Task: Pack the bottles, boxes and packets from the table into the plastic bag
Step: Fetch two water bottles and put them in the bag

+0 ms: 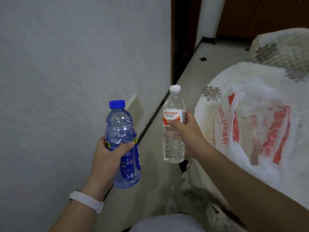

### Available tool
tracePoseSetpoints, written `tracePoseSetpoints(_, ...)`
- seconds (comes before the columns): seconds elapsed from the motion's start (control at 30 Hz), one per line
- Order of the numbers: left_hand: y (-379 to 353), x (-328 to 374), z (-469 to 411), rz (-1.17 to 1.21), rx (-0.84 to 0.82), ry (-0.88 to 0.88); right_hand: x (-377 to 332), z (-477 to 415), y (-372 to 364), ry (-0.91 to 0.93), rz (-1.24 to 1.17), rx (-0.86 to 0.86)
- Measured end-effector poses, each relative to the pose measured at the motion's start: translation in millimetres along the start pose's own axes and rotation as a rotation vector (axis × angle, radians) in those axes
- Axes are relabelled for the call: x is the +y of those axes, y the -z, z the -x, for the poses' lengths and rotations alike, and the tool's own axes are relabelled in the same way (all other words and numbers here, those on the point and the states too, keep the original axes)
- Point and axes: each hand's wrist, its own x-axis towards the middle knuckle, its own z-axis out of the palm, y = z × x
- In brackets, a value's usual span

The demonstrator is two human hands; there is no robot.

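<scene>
Blue bottle (pixel 122 144): upright in my left hand (pixel 108 158), fingers (pixel 126 145) wrapped round its middle, blue cap on.
Clear bottle (pixel 173 126): upright in my right hand (pixel 190 131), thumb and fingers closed across its red-and-white label, white cap on.
Plastic bag (pixel 260 124): white with red print, lying crumpled on the flowered bed (pixel 284 52) to my right, well apart from both bottles.
Progress: neither bottle is in the bag; I can't tell whether anything is inside it.
Left to do: both bottles, by my guess, then any boxes and packets; none show here, nor does the surface.
Around: white wall (pixel 66 64) on my left, pale floor (pixel 153 164) below.
</scene>
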Motion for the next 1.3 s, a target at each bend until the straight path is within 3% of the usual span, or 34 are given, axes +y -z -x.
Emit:
tracePoseSetpoints(0.37, -81, 41, -124, 0.012, -0.490, -0.070, -27, -33, 43, 0.066, -0.073, 0.416)
tracePoseSetpoints(0.63, -150, 61, -215, -0.019, -0.970, -0.034, -49, -24, 41, 0.154, -0.103, 0.906)
tracePoseSetpoints(0.73, -178, 64, -229, -0.006, -1.044, 0.012, -54, -7, 33, 0.184, -0.094, 1.070)
tracePoseSetpoints(0.97, -257, 76, -201, -0.018, -1.343, 0.038, -46, 47, 45, 0.234, -0.057, 1.474)
tracePoseSetpoints(1.3, -360, 93, -134, -0.142, -1.518, -0.116, -33, 55, 108, 0.372, -0.169, 1.701)
